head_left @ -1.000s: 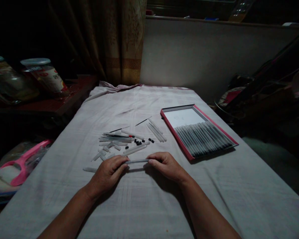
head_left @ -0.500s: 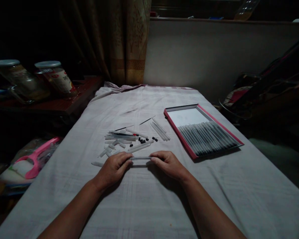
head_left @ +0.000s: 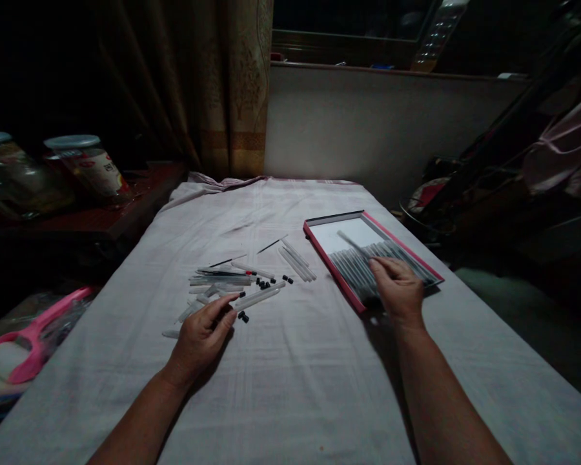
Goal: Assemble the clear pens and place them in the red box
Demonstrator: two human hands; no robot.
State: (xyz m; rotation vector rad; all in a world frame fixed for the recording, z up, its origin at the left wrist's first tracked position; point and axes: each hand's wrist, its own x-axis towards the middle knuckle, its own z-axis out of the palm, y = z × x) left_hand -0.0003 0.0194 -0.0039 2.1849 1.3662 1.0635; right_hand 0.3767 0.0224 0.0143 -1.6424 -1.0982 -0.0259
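My right hand (head_left: 399, 290) is closed on a slim, clear-barrelled pen (head_left: 351, 243) and holds it slantwise over a shallow box (head_left: 336, 274) with pinkish-red sides. A row of similar pens (head_left: 351, 270) lies side by side in the near part of that box; its far part shows a white bottom. My left hand (head_left: 204, 336) is open, thumb and index finger apart, beside a heap of pen parts. Among these are clear pen barrels (head_left: 259, 297), dark thin refills (head_left: 223, 271) and small black plugs (head_left: 263, 284). The left hand covers some of the parts.
A pale checked cloth (head_left: 281, 400) covers the table. At the left, a lidded jar (head_left: 90, 168) stands on a dark red side table (head_left: 140, 210), above a pink plastic handle (head_left: 33, 342). A curtain (head_left: 242, 97) hangs behind, beside a grey wall (head_left: 339, 123).
Both hands held the pen between them. Now my left hand has let go and moved slightly left, while my right hand has carried the pen rightward over the box. The view has shifted.
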